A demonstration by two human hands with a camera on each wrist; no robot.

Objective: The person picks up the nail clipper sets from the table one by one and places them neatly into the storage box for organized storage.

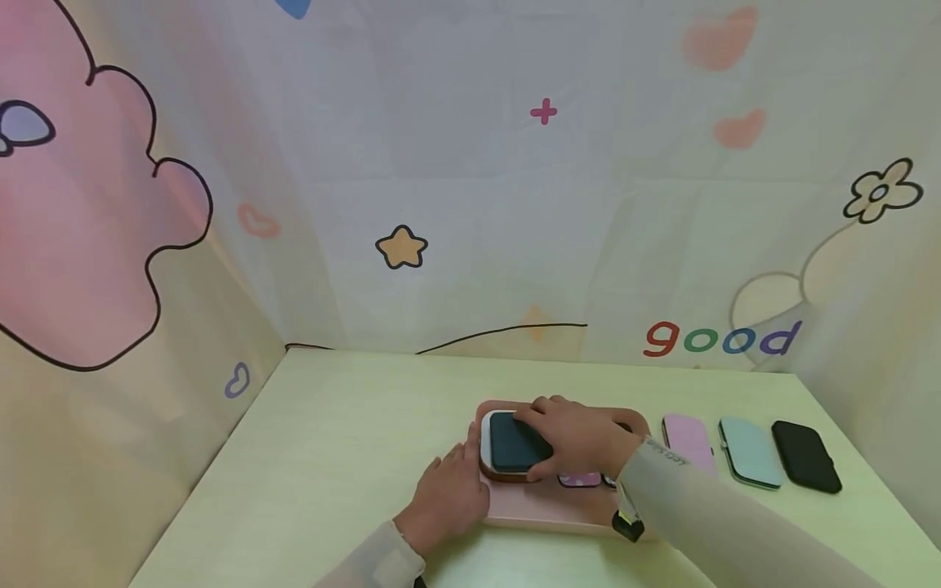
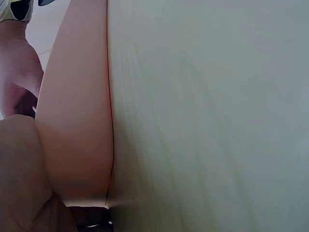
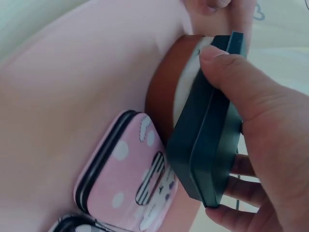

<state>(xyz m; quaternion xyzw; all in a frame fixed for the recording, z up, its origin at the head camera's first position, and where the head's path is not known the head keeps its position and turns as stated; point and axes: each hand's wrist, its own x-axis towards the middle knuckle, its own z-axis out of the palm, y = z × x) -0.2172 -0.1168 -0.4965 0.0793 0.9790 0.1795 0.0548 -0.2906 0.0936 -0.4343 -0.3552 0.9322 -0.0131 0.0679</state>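
Note:
My right hand grips a dark teal box, thumb on one side and fingers on the other in the right wrist view. The box sits on or just over a white-topped brown case at the left of a pink tray. Beside that case lies a pink polka-dot zip case with a cartoon print. A black-and-white patterned case is partly cut off there. At the tray's left end my left hand holds the wall, its thumb over the rim; its fingertips are mostly hidden.
Right of the tray, a lilac case, a mint case and a black case lie in a row on the pale table. A printed curtain hangs behind the table and along its left side.

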